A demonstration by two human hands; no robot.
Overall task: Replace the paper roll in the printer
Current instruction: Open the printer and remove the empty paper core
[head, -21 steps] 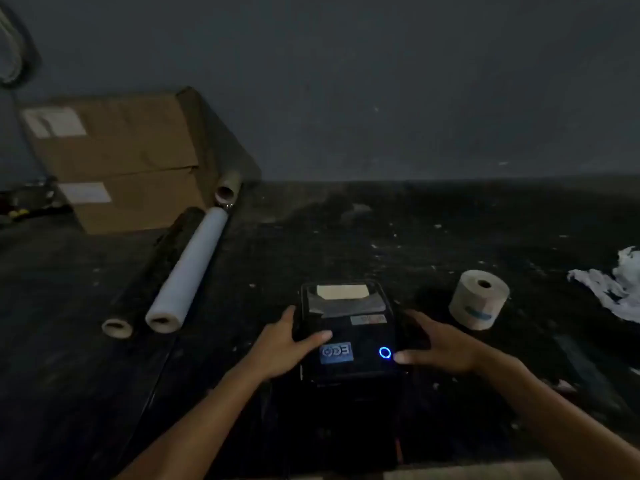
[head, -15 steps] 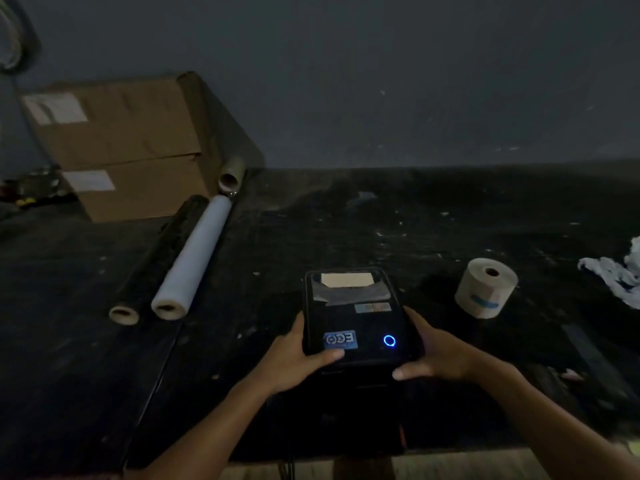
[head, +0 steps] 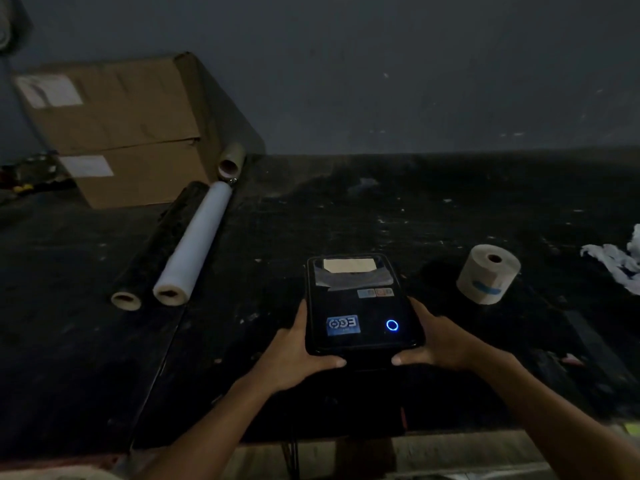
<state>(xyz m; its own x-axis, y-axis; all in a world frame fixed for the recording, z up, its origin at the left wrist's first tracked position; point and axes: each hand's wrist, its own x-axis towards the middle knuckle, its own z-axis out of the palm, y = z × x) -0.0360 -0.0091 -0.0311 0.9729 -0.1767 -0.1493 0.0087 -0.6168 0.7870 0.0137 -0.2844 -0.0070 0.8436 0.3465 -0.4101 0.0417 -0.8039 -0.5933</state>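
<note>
Dimly, a scuffed black table (head: 415, 216) meets a bare grey wall (head: 415, 81).

The scene is very dim and grainy, with no visible lamp. A blue ring light (head: 392, 325) glows on the printer (head: 360, 306). Wide-angle bending curves the table's (head: 450, 216) far edge, and dark areas lose detail.

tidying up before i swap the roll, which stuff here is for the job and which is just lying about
For the job:
printer, gripped by left hand and right hand
small paper roll

Lying about:
white long roll
dark long roll
cardboard tube
cardboard boxes
crumpled white paper
</note>
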